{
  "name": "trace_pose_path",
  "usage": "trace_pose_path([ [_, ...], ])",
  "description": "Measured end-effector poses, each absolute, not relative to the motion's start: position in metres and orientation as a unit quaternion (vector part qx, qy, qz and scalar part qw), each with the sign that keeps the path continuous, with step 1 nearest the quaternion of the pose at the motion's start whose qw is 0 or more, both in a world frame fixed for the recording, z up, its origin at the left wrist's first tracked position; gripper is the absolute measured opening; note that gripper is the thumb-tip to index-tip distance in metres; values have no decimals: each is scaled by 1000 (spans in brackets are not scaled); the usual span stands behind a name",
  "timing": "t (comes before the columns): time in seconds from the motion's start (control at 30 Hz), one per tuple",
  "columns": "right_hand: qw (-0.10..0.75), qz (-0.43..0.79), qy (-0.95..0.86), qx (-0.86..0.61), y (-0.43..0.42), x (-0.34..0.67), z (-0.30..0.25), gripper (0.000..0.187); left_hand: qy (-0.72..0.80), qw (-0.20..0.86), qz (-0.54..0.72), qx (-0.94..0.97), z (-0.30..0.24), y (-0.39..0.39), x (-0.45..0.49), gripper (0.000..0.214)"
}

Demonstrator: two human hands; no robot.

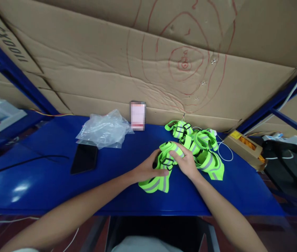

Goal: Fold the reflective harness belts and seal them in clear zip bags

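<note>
Near the front edge of the glossy blue table (117, 196), a lime-green strap bundle (162, 159) sits between the two hands. Its long axis slants from far right to near left: the rolled, folded top points toward the cardboard wall (93, 73), while flat loops of webbing trail toward the person. The left hand (148, 169) curls around the left side, thumb laid across the front; the right hand (187, 161) grips the upper right, thumb pressing on the folds. Most fingertips are hidden behind the fabric. The webbing looks flat and woven, with silvery-grey stripes along its middle and black plastic buckles. Just beyond and to the right, a tangled pile of similar straps (206, 141) lies in loose curls. Leftward lie crinkled, translucent plastic bags (106, 129) and a flat, dark rectangular phone (84, 159).
</note>
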State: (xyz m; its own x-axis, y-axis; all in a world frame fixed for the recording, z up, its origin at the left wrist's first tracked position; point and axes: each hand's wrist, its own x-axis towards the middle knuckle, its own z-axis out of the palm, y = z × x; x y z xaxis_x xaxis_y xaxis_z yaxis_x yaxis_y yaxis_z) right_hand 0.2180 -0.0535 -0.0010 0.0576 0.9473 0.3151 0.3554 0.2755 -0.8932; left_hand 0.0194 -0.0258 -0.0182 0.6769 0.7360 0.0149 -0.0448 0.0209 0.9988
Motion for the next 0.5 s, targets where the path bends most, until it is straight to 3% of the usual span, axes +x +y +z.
trace_pose_path([
  [0.13, 478, 282, -647, -522, -61, 211, 2, 45, 270, 673, 267, 634, -16, -30, 21, 90],
  [0.27, 502, 310, -607, -532, -61, 208, 6, 37, 338, 702, 234, 581, -19, -37, 24, 59],
  [0.33, 501, 356, -588, -526, -61, 208, 8, 36, 359, 738, 181, 542, -22, -40, 23, 48],
  [0.5, 491, 544, -493, -469, -64, 207, 15, 41, 291, 770, 121, 555, -25, -37, 19, 54],
])
